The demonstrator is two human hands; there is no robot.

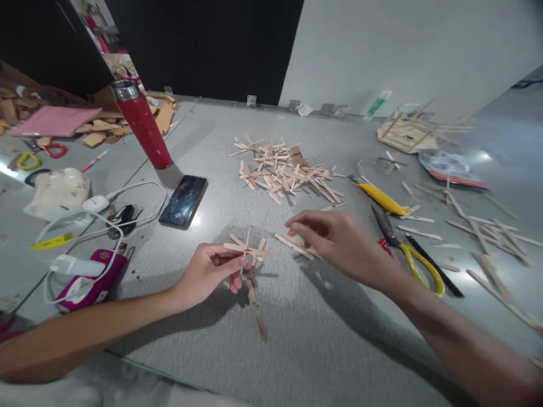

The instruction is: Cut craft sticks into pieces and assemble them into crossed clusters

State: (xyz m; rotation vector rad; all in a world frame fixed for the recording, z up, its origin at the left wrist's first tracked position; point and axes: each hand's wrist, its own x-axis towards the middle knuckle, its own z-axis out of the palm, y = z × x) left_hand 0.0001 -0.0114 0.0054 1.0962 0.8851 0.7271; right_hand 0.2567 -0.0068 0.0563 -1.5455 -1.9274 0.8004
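Observation:
My left hand (218, 268) pinches a small star-shaped piece made of crossed wooden craft sticks (257, 252) between thumb and fingers, just above the table. A longer strip of joined sticks (255, 311) extends below it towards the front edge. My right hand (326, 237) hovers beside it with fingers curled and fingertips together. What those fingertips hold, if anything, is too small to tell. Under and beside the right hand lie a few loose sticks (292, 246), partly covered by it. Farther back is a loose heap of short sticks (288, 175).
Scissors (407, 249) and a yellow-handled cutter (379, 198) lie right, near scattered sticks (492, 229) and a stick structure (411, 133). To the left are a phone (184, 202), a red bottle (142, 124), a white cable (163, 195) and a purple power bank (95, 280).

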